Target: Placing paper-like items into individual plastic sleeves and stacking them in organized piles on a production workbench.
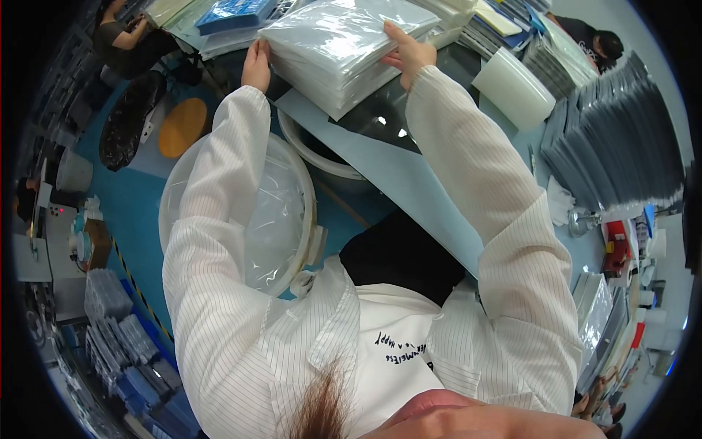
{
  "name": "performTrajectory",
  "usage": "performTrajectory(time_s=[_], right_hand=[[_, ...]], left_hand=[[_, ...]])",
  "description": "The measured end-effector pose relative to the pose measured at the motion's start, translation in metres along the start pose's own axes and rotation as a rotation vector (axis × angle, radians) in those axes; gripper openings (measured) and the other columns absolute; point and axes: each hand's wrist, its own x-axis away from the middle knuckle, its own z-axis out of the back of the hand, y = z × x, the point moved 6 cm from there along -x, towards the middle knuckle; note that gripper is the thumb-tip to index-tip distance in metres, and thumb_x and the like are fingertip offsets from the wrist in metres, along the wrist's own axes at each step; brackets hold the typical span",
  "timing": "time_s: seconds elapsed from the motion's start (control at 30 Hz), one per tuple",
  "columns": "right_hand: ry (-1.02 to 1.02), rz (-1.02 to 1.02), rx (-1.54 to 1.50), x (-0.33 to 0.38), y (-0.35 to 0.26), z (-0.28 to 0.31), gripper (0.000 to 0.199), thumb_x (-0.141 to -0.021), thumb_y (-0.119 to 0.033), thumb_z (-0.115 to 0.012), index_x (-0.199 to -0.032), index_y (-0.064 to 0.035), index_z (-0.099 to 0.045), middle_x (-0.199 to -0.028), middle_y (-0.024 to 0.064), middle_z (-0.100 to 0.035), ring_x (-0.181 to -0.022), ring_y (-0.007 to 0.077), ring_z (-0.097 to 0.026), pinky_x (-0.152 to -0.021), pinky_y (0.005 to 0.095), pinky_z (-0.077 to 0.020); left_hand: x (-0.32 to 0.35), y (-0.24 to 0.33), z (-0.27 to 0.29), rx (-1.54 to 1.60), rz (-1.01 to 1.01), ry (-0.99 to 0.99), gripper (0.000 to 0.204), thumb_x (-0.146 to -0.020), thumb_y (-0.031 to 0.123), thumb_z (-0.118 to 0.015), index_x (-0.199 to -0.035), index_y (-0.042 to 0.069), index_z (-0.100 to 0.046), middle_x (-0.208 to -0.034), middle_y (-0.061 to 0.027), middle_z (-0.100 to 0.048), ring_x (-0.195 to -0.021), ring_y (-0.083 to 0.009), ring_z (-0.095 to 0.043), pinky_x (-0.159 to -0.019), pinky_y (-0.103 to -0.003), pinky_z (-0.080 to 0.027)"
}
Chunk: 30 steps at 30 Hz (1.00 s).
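Observation:
A thick stack of clear, glossy plastic sheets or bags [340, 47] lies at the far side of the worktable, its near corner over the table's edge. My left hand [257, 67] holds the stack's left edge, with the thumb against its side. At the right edge my right hand [414, 51] grips it, thumb on top and the other fingers partly under the upper layers. Beneath the stack and to its right shows a dark, shiny sheet [387, 121] on the pale blue tabletop [417, 186].
A large white tub [311, 212] lined with clear plastic stands by my left forearm. On the right are a white roll [515, 88] and a tall stack of grey sheets [610, 139]. Behind the plastic stack lies a blue package [232, 14]. Other people [124, 36] sit further off.

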Motion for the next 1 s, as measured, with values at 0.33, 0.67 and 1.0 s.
performTrajectory(time_s=[0.33,0.67,1.0], right_hand=[[0.039,0.040,-0.012,0.002,-0.003,0.013,0.059,-0.082,-0.027,-0.078,-0.118,0.0139,-0.055,-0.098,0.0171,-0.067,-0.077,0.0200,-0.067,-0.070,0.0280,-0.0570],[-0.214,0.014,0.778,0.012,-0.031,-0.004,0.071,-0.089,-0.061,-0.058,-0.097,0.0093,-0.066,-0.086,0.0175,-0.069,-0.076,0.0205,-0.070,-0.061,0.0291,-0.0562],[-0.186,0.429,1.164,0.098,-0.053,0.166,0.030,-0.084,-0.032,-0.071,-0.086,-0.0023,-0.074,-0.079,0.0164,-0.070,-0.071,0.0296,-0.067,-0.068,0.0375,-0.0524]], left_hand=[[0.014,0.021,-0.045,0.180,-0.092,-0.018,0.051,-0.105,0.041,-0.038,-0.143,0.007,-0.039,-0.136,-0.0084,-0.053,-0.131,-0.0181,-0.045,-0.110,-0.029,-0.030],[-0.033,-0.050,0.037,-0.026,-0.199,0.026,0.056,-0.102,0.046,-0.040,-0.142,0.007,-0.040,-0.137,-0.0140,-0.050,-0.126,-0.0246,-0.048,-0.107,-0.034,-0.035],[0.089,0.123,-0.016,0.047,-0.672,0.459,0.022,-0.095,0.019,-0.060,-0.106,0.000,-0.058,-0.104,-0.0079,-0.060,-0.092,-0.0193,-0.055,-0.087,-0.032,-0.045]])
